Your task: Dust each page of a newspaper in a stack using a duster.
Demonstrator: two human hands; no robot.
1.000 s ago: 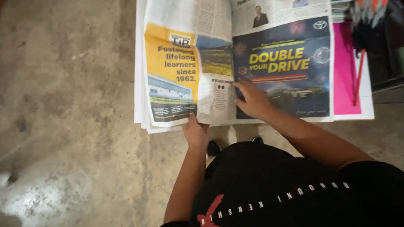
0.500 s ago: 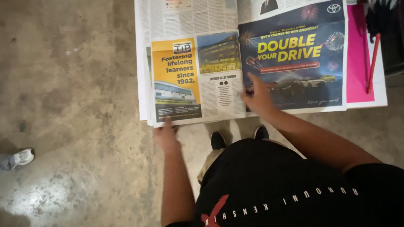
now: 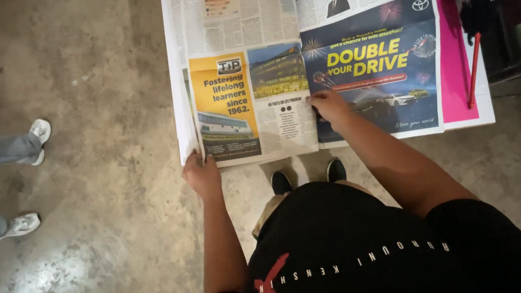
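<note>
Newspaper (image 3: pixel 304 67) lies opened flat on the concrete floor (image 3: pixel 102 198), at 12 o'clock from the person's black shoes (image 3: pixel 309 175). Left hand (image 3: pixel 202 175) pinches the lower left corner of the sheets, at 7 o'clock on the spread. Right hand (image 3: pixel 329 104) rests spread near the centre fold, fingertips pressing the page. Judged: pages are opened and flattened; a pink sheet (image 3: pixel 456 60) shows beneath at 3 o'clock. Stack not yet gathered.

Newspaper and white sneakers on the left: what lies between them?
In the head view, only bare concrete floor lies between the newspaper and the sneakers; the left hand holds the paper's lower left corner.
</note>
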